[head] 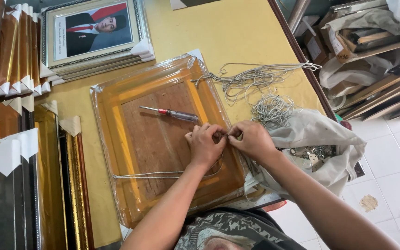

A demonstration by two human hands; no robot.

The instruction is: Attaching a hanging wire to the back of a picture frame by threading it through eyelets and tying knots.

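Picture frame (163,139) lies face down on the yellow table (237,32), wrapped in clear plastic film, wooden backing board up; both hands meet at its right edge. Left hand (204,144) and right hand (252,139) have fingertips drawn together, pinching the thin grey-white cord (153,174) at what looks like a small metal fitting, too small to tell for sure; cord runs back across the lower part of the board toward the left rail.

Handling, as a guess: cord is light, limp, prob. slippery, so best pinched close to the fitting; frame is stiff, moderately light, film makes it slick, so hold by the rails, not the board; glass side underneath, likely fragile.

Screwdriver (172,113), red band and clear handle, lies on the board, apart from the hands. Loose cord tangle (265,92) sits upper right; pale cloth bag (320,143) w/ metal bits beside the right wrist. Stacked frames (93,34) w/ white paper corner guards top left; portrait print in the top one has a pale caption strip along its left side; gold frames along the left edge.
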